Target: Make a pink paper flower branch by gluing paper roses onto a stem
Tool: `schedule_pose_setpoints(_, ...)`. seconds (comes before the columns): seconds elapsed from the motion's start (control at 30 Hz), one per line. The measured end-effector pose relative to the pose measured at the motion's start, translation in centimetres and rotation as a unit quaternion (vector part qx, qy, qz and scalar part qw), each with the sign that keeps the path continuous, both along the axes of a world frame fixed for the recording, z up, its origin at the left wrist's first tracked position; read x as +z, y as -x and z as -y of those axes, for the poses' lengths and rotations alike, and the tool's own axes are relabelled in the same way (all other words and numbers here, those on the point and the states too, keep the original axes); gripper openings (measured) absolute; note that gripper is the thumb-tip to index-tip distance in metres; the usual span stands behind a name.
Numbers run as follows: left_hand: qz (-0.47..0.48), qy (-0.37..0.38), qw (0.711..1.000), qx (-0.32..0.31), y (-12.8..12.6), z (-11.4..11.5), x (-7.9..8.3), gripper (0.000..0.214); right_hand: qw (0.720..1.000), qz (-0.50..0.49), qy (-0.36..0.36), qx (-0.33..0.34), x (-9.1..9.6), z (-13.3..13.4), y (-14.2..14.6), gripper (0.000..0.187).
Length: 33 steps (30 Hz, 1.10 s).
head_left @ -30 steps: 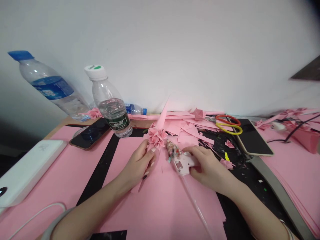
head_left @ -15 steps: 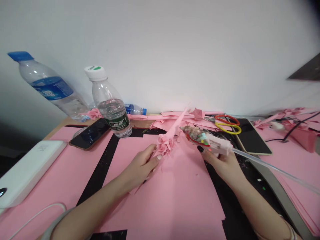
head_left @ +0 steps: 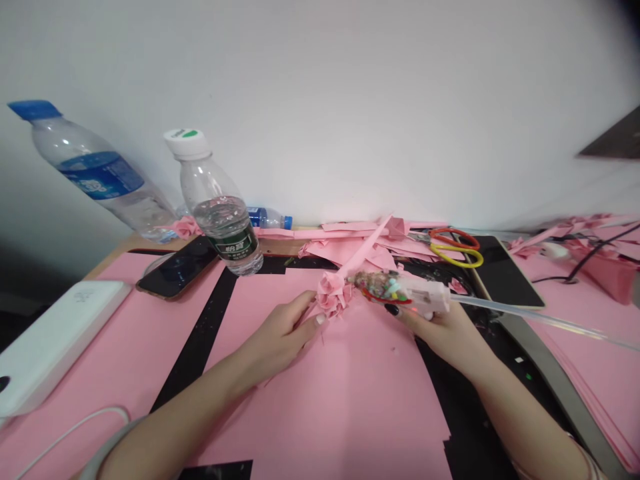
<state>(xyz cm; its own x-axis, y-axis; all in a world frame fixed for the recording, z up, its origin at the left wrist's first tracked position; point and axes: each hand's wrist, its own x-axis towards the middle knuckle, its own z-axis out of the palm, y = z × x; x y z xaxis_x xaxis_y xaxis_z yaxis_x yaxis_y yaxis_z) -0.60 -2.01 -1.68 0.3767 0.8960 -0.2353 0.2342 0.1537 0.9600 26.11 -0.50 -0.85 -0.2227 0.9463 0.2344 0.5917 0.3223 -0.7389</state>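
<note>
In the head view my left hand (head_left: 283,333) is closed on a pink paper flower (head_left: 334,293). Its rolled stem slants up and away to the right. My right hand (head_left: 445,333) grips a glue gun (head_left: 400,290) whose front is crusted and dotted with coloured bits. The nozzle points left, close beside the flower; whether it touches I cannot tell. A clear glue stick (head_left: 530,313) juts from the gun's back end. Beneath both hands lies a pink paper sheet (head_left: 345,407).
On the left stand a white-capped water bottle (head_left: 220,213) and a blue-capped bottle (head_left: 100,173), near a phone (head_left: 177,267) and a white power bank (head_left: 65,340). Scissors (head_left: 457,250) and another dark-screened device (head_left: 505,273) lie right. Pink paper pieces (head_left: 345,252) line the wall.
My right hand has brought the glue gun left and slightly down, its nozzle now beside the flower. The flower's stem has tipped further right in my left hand.
</note>
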Motion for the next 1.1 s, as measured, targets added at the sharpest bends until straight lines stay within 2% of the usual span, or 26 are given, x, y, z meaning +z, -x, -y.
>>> schedule_pose_setpoints(0.27, -0.026, -0.017, 1.000, -0.003, 0.0, 0.0, 0.1, 0.020, 0.999, 0.022, -0.011, 0.025, 0.3, 0.0, -0.1, 0.013)
schedule_pose_setpoints(0.47, -0.034, -0.021, 0.999, -0.011, 0.2, -0.2, 0.0, 0.025, 0.998, 0.062, -0.008, 0.013, 0.9, 0.2, 0.0, 0.011)
schedule_pose_setpoints(0.57, -0.030, -0.015, 0.999, -0.004, 0.2, -0.1, -0.1, 0.024, 0.995, 0.097, 0.009, -0.008, 1.3, 0.4, 0.1, 0.011)
schedule_pose_setpoints(0.67, -0.016, -0.004, 1.000, 0.006, 0.2, -0.1, -0.4, 0.022, 0.992, 0.121, -0.003, -0.039, 1.7, 0.4, 0.3, 0.013)
schedule_pose_setpoints(0.83, 0.061, 0.044, 0.997, 0.032, 0.3, -0.1, -1.3, 0.023, 0.989, 0.111, -0.002, -0.100, 1.8, 0.2, 0.5, 0.008)
schedule_pose_setpoints(0.87, 0.079, 0.045, 0.995, 0.046, 0.3, -0.1, -1.5, 0.023, 0.990, 0.106, -0.006, -0.093, 1.7, 0.1, 0.5, 0.007)
schedule_pose_setpoints(0.97, 0.114, 0.028, 0.989, 0.090, 0.3, -0.2, -1.6, 0.022, 0.993, 0.118, -0.009, -0.010, 1.3, 0.0, 0.5, 0.025)
schedule_pose_setpoints(1.1, 0.125, 0.020, 0.985, 0.114, 0.2, -0.4, -1.2, 0.022, 0.981, 0.173, -0.011, 0.089, 0.6, 0.3, 0.8, 0.046)
